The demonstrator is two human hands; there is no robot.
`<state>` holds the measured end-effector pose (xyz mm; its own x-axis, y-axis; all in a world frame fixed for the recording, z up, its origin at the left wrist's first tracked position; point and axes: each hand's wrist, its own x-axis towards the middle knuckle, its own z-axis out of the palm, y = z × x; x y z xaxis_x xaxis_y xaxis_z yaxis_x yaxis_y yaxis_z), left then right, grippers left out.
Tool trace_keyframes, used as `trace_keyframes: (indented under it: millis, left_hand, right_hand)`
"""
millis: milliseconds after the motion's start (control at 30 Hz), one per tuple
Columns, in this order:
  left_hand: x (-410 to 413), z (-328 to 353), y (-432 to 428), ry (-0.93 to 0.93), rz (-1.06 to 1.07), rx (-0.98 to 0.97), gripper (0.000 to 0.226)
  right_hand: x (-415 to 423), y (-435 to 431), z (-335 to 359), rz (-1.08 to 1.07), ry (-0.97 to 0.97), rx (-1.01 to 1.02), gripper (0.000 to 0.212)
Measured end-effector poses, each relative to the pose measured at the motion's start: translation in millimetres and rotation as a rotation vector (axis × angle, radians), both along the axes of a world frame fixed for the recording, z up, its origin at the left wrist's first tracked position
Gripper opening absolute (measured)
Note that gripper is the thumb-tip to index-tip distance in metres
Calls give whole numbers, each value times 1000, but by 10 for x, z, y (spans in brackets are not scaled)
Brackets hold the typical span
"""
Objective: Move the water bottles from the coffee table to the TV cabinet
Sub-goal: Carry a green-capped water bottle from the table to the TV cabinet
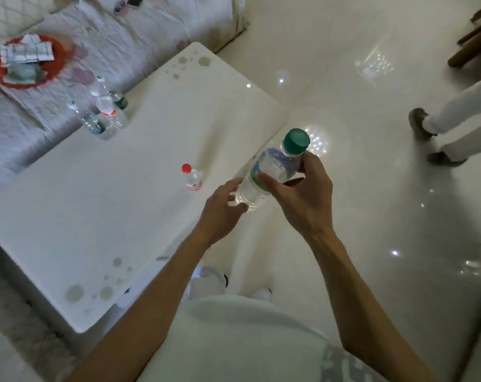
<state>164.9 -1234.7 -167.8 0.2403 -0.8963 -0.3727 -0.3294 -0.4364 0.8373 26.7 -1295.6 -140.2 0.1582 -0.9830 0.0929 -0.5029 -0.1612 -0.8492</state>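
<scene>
My right hand grips a clear water bottle with a green cap above the right edge of the white coffee table. My left hand touches the bottle's base with loosely bent fingers. A small bottle with a red cap stands on the table just left of my hands. Three more bottles stand grouped near the table's far left edge. The TV cabinet is out of view.
A sofa with a pale quilted cover runs along the table's far side, with a red plate of folded cloths on it. Another person's legs stand on the glossy floor at right. Chair legs show top right.
</scene>
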Motion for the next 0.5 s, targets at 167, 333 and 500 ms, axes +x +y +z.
trace_keyframes:
  millis: [167,333,500]
  left_hand:
    - [-950,-60,-92,13,-179,-11,41]
    - [-2030,-46,-258,-4,-414,-75,43]
    - [-3027,16,-384,2,-676,-102,47]
  right_hand:
    - [-1021,138,19,-145,16,-29,73]
    - [-2068,277,171,-343,25,-57,73]
    - [-3019,482,275,-595,70,-73,75]
